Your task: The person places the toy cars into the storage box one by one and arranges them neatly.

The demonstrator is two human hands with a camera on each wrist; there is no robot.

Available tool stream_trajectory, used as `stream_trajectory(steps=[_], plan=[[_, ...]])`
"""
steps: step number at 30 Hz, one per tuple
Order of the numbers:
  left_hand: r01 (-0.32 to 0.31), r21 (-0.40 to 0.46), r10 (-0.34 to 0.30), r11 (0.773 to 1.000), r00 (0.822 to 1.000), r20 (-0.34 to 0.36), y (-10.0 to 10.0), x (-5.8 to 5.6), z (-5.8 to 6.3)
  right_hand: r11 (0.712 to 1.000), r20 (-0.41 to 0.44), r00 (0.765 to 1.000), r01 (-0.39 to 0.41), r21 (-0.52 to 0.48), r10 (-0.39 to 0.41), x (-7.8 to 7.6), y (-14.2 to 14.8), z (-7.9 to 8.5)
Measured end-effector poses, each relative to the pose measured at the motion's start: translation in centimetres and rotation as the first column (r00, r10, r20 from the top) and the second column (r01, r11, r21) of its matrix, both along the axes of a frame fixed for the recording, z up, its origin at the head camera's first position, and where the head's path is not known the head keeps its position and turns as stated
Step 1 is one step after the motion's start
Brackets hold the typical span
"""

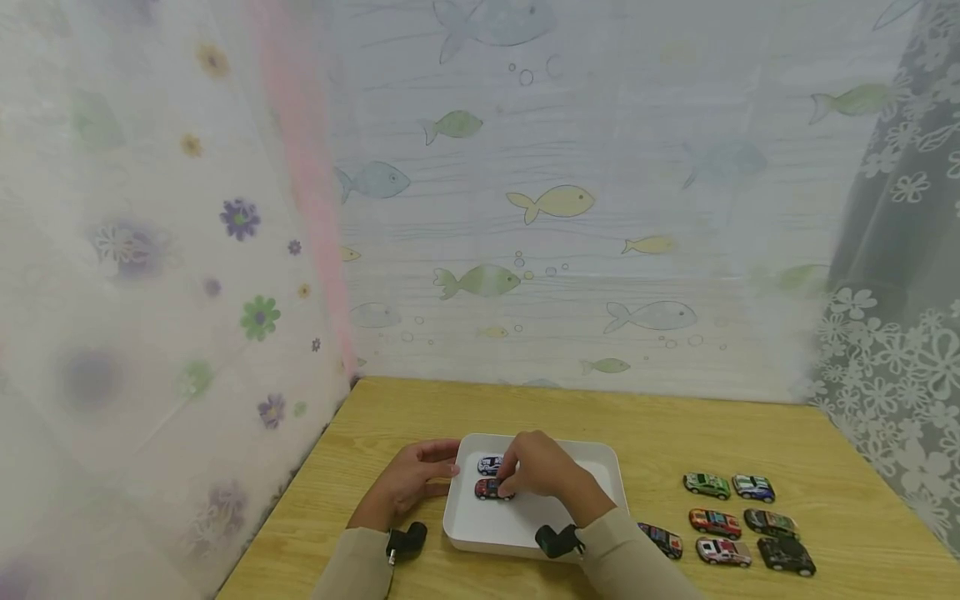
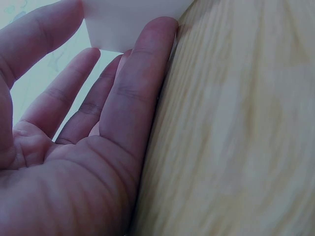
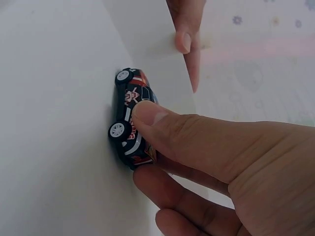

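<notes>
A white tray [image 1: 525, 533] lies on the wooden table. Inside it, toward the left, my right hand [image 1: 546, 467] pinches a small black-and-red toy car [image 1: 487, 489]. The right wrist view shows the thumb on the side of this toy car [image 3: 129, 103], with fingers at its end; its wheels are near the tray floor. Just behind it in the tray is a white-and-blue toy car [image 1: 490, 465], partly covered by the right hand. My left hand [image 1: 420, 479] rests its extended fingers against the tray's left side; in the left wrist view its edge lies along the table [image 2: 236, 118].
Right of the tray are several toy cars, among them a green one [image 1: 707, 485], a red-orange one [image 1: 715, 522] and a black one [image 1: 786, 555]. A dark toy car [image 1: 662, 540] sits beside the right sleeve. A fish-print curtain [image 1: 555, 317] hangs behind the table.
</notes>
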State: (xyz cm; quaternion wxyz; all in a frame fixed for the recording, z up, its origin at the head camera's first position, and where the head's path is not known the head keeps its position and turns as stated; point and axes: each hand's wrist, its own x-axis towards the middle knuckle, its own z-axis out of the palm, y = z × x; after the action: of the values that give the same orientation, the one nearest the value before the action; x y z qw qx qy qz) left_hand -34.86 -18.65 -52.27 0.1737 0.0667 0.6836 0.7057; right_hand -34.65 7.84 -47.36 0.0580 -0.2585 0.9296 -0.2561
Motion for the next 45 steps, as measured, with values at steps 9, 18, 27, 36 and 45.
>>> stream_trajectory(steps=[9, 18, 27, 36, 45], plan=[[0.008, 0.006, -0.008, 1.000, 1.000, -0.006, 0.0, 0.1, 0.1, 1.000, -0.003, 1.000, -0.013, -0.014, 0.013, 0.2, 0.0, 0.2], [0.007, 0.007, -0.007, 1.000, 1.000, -0.007, 0.0, 0.0, 0.1, 0.999, -0.029, 0.999, -0.029, -0.041, 0.027, 0.5, 1.0, 0.8], [-0.004, -0.008, 0.004, 1.000, 1.000, -0.015, 0.1, 0.0, 0.1, 0.996, -0.046, 0.998, -0.036, -0.087, 0.032, 1.5, 3.4, 1.9], [-0.008, -0.012, 0.008, 1.000, 1.000, -0.009, 0.1, 0.1, 0.0, 0.994, -0.066, 0.998, 0.001, -0.112, -0.008, 2.6, 6.7, 2.7], [-0.006, -0.003, 0.006, 1.000, 1.000, -0.009, 0.1, 0.1, -0.1, 0.992, -0.103, 0.994, 0.023, -0.121, -0.036, 3.8, 10.2, 3.1]])
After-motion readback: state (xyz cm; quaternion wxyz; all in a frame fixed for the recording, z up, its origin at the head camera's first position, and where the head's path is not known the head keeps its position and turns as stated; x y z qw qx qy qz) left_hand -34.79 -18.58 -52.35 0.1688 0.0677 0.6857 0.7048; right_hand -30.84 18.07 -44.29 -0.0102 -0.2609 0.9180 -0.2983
